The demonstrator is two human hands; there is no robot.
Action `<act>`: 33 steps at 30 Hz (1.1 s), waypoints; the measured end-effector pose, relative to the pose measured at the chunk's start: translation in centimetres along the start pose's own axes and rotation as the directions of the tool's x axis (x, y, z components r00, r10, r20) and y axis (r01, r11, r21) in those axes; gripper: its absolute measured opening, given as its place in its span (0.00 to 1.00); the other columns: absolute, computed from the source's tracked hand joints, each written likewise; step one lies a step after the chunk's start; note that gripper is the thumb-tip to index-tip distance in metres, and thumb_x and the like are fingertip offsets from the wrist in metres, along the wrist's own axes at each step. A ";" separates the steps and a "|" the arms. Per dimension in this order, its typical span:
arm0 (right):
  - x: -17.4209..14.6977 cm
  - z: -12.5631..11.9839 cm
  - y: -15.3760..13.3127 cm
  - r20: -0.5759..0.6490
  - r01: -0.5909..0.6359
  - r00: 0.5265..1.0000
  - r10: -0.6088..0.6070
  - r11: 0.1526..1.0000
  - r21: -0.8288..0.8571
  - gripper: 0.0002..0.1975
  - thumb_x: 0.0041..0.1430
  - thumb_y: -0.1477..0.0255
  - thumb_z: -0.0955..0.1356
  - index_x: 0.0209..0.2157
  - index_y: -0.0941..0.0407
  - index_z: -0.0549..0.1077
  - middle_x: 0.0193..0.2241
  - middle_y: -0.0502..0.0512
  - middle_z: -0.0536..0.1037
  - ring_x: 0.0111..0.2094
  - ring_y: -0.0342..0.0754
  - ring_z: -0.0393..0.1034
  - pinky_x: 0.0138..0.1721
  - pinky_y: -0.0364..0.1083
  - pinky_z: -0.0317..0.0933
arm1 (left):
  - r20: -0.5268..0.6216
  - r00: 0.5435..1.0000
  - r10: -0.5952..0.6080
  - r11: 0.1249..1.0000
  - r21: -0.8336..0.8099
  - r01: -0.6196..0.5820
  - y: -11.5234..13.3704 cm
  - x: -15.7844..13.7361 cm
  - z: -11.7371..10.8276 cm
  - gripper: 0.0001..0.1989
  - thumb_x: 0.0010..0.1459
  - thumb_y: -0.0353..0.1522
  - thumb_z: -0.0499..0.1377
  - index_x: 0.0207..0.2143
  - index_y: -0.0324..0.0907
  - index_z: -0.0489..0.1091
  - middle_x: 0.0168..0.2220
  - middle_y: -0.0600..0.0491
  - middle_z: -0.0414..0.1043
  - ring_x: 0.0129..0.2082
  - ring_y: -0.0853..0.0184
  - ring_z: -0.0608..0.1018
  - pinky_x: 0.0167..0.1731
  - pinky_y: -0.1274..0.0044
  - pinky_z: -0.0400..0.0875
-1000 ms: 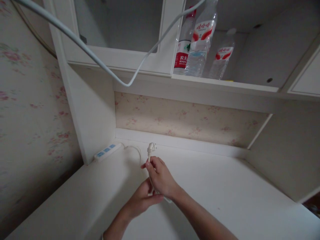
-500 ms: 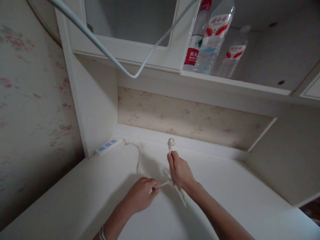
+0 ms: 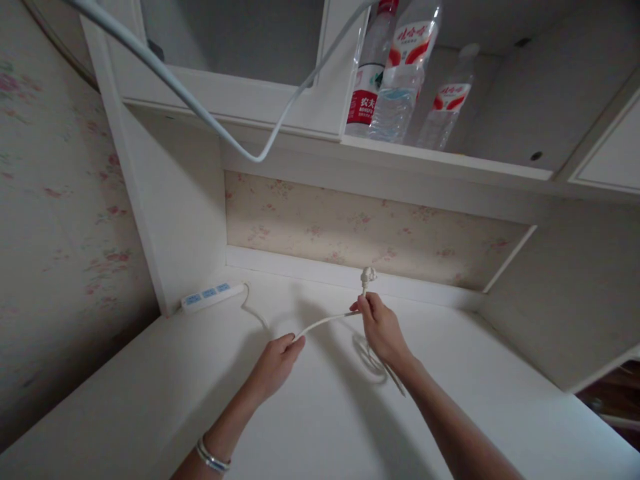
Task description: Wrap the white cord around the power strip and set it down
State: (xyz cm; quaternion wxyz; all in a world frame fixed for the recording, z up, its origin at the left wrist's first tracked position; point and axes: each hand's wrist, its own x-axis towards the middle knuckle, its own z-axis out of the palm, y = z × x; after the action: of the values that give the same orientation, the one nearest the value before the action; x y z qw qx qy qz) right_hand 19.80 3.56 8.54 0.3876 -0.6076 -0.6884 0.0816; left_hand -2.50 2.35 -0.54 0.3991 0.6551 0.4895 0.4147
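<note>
A white power strip point(image 3: 213, 296) with blue-covered sockets lies at the back left of the white desktop point(image 3: 310, 427). Its white power cord point(image 3: 320, 323) runs from the strip's right end toward my hands. My left hand point(image 3: 280, 360) is closed on the cord, pinching it between thumb and fingers. To its right, my right hand point(image 3: 383, 327) grips the cord just below the plug point(image 3: 369, 275), which points upward. Loops of cord hang below my right hand, and a stretch of it arches between both hands.
Above, a shelf point(image 3: 450, 157) holds several plastic bottles point(image 3: 407, 73). A thick pale cable point(image 3: 200, 113) hangs in front of the cabinet. Floral wallpaper point(image 3: 55, 220) covers the wall on the left, and a side panel point(image 3: 560, 293) bounds the desk at right.
My right hand has moved right with the plug. My left hand has shifted slightly left and up, and a longer arch of cord now spans between my hands. The view has shifted slightly.
</note>
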 end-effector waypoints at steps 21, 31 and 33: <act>5.6 5.8 -13.2 0.220 -0.174 0.975 -0.003 0.602 0.779 0.18 0.53 0.57 0.68 0.36 0.56 0.63 0.37 0.59 0.77 0.24 0.43 0.73 0.25 0.44 0.68 | 0.060 0.992 0.107 0.969 -0.230 -0.091 1.6 -1.8 0.2 0.21 0.57 0.44 0.55 0.45 0.38 0.69 0.33 0.49 0.74 0.33 0.65 0.74 0.35 0.78 0.69; 6.7 5.8 -3.6 0.409 -0.435 0.880 0.240 0.753 0.494 0.17 0.55 0.57 0.63 0.37 0.56 0.66 0.31 0.55 0.76 0.19 0.40 0.69 0.23 0.42 0.65 | -0.149 0.925 0.350 0.930 0.177 -0.323 0.1 -2.1 0.0 0.19 0.62 0.36 0.50 0.56 0.52 0.62 0.47 0.50 0.72 0.46 0.64 0.74 0.48 0.76 0.66; 5.8 5.2 -2.4 0.542 -0.480 0.807 0.232 0.794 0.374 0.18 0.55 0.57 0.62 0.33 0.59 0.70 0.29 0.57 0.77 0.18 0.40 0.68 0.21 0.41 0.62 | -0.174 0.914 0.367 0.919 0.218 -0.328 0.1 -2.0 0.0 0.20 0.62 0.35 0.50 0.56 0.52 0.62 0.46 0.50 0.73 0.45 0.64 0.74 0.48 0.77 0.66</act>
State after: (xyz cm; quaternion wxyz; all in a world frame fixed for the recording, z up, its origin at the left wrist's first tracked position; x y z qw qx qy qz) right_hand 14.88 10.08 8.92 0.3279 -0.5714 -0.5852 0.4729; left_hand -2.82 0.37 -0.77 0.2020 0.7180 0.4407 0.4994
